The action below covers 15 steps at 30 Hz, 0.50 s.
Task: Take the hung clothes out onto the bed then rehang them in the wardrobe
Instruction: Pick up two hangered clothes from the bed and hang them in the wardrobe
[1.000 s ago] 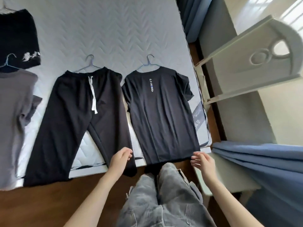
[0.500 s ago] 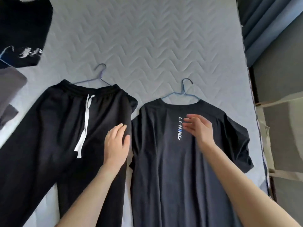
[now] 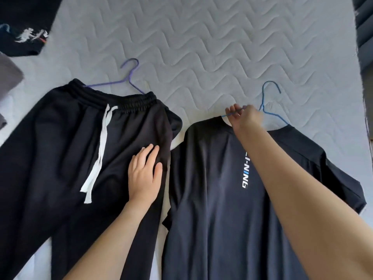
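A dark T-shirt [image 3: 218,199] with white lettering lies flat on the grey quilted bed [image 3: 201,47], on a blue wire hanger [image 3: 270,98]. My right hand [image 3: 244,118] is at the shirt's collar, its fingers curled round the hanger's left arm. To the left lie black drawstring trousers [image 3: 60,158] on a purple hanger [image 3: 129,77]. My left hand [image 3: 145,176] rests flat on the trousers' right leg, fingers straight.
A black garment with a white print [image 3: 26,31] lies at the top left, and a grey garment [image 3: 8,77] at the left edge. Blue curtain folds [image 3: 365,27] hang past the bed's right side.
I have leaned in over the bed. My right hand moved from the shirt's hem up its chest to the collar and took hold of the blue hanger. My left hand settled on the trousers.
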### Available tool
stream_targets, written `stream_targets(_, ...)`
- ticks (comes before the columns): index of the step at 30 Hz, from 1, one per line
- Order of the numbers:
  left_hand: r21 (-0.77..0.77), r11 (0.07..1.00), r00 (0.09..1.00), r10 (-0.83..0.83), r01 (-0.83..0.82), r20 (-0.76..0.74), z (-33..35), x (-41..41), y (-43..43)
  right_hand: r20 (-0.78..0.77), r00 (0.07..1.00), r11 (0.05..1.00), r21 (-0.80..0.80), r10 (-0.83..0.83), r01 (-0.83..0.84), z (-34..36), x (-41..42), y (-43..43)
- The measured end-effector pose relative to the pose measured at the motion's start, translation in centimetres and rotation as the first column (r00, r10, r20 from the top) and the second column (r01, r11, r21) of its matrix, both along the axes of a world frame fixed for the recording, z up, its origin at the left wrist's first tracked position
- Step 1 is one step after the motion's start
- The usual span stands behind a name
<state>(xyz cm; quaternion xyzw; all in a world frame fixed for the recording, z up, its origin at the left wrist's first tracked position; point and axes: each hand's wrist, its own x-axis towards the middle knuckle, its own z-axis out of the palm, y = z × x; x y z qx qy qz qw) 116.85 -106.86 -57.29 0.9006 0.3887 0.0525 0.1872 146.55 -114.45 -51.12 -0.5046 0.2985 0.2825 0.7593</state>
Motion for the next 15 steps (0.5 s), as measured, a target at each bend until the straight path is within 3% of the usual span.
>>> stream_targets(3,-0.254,0.967,1.000,0.026,-0.026,-0.005,2.3,0.0,0.7,0.060,0.998,0.993,-0.122,-0.003,0.011,3.4,-2.0,-0.4)
stream_targets(7,-0.661,0.729,0.965,0.260,-0.177,0.028,9.4,-0.1,1.3,0.152,0.986,0.994,-0.092,0.072,-0.059,10.7,-7.1,-3.9)
stream_targets(10,-0.720,0.671,0.944,0.323,-0.176,0.070,16.5,-1.1,-0.1,0.230,0.961,0.984,-0.121,0.153,-0.128,16.8,-10.8,-8.7)
stream_targets(15,-0.719,0.689,0.950,0.276,-0.088,0.148,28.7,-5.6,-5.4,0.317,0.911,0.964,-0.127,0.263,-0.234,26.9,-16.7,-18.8)
